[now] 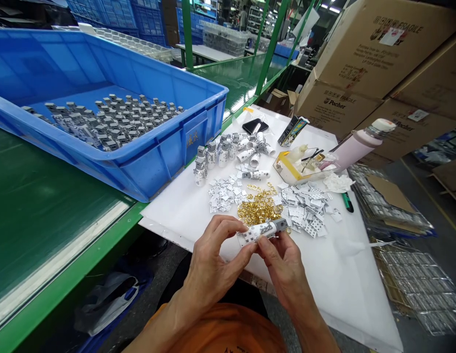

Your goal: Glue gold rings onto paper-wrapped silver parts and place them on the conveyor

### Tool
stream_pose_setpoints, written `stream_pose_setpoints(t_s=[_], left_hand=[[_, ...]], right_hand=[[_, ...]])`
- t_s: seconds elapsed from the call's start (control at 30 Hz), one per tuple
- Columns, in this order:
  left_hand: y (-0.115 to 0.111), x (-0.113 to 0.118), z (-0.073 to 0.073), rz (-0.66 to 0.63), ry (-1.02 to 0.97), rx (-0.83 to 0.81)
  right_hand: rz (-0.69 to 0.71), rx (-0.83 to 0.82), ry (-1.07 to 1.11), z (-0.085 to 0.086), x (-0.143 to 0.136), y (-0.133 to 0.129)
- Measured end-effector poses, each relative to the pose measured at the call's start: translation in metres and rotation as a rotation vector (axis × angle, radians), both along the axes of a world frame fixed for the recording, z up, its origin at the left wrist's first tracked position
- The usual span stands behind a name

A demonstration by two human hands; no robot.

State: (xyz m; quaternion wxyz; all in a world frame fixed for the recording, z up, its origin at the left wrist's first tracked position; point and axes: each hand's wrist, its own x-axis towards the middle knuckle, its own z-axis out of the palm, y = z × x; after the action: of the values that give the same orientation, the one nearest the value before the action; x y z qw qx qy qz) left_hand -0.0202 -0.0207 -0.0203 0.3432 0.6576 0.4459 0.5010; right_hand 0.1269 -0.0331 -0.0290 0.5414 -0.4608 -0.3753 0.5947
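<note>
Between my two hands lies a white and grey cylindrical part, tilted slightly up to the right, above the table's near edge. My left hand grips its white left end between thumb and fingers. The fingers of my right hand hold its grey right end, thumb underneath. Just beyond is a pile of gold rings. White flat pieces lie left of the rings, and white pieces with dark holes lie right of them. Similar cylindrical parts stand or lie farther back.
A large blue bin with many grey-topped parts is at left on the green surface. The white table bears a yellow-edged tray, a pink bottle, a phone and a green cutter. Cartons stand right.
</note>
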Motion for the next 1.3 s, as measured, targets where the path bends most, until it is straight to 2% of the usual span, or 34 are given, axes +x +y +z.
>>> stream_pose_setpoints(t_s=[0.33, 0.53, 0.67, 0.83, 1.0, 1.1, 1.2, 1.3], left_hand=[[-0.003, -0.003, 0.003, 0.01, 0.026, 0.008], [-0.004, -0.003, 0.002, 0.017, 0.027, 0.008], [-0.007, -0.005, 0.003, -0.02, -0.03, -0.01], [-0.01, -0.01, 0.004, -0.116, -0.169, -0.125], [-0.009, -0.015, 0.007, -0.2, -0.319, -0.286], [-0.008, -0.018, 0.007, -0.269, -0.428, -0.382], [-0.006, -0.02, 0.004, -0.327, -0.504, -0.442], [-0.006, -0.021, 0.003, -0.338, -0.547, -0.457]], right_hand=[[-0.024, -0.064, 0.144, 0.006, -0.005, -0.001], [-0.033, -0.03, 0.147, 0.007, -0.007, -0.004], [-0.014, 0.032, 0.146, 0.001, -0.005, -0.007], [0.006, 0.288, -0.03, -0.005, 0.004, -0.005], [0.004, 0.701, -0.475, 0.005, 0.015, -0.006], [0.051, 0.902, -0.637, 0.011, 0.019, -0.009], [0.052, 1.017, -0.7, 0.012, 0.021, -0.01], [0.033, 1.006, -0.677, 0.008, 0.021, -0.011]])
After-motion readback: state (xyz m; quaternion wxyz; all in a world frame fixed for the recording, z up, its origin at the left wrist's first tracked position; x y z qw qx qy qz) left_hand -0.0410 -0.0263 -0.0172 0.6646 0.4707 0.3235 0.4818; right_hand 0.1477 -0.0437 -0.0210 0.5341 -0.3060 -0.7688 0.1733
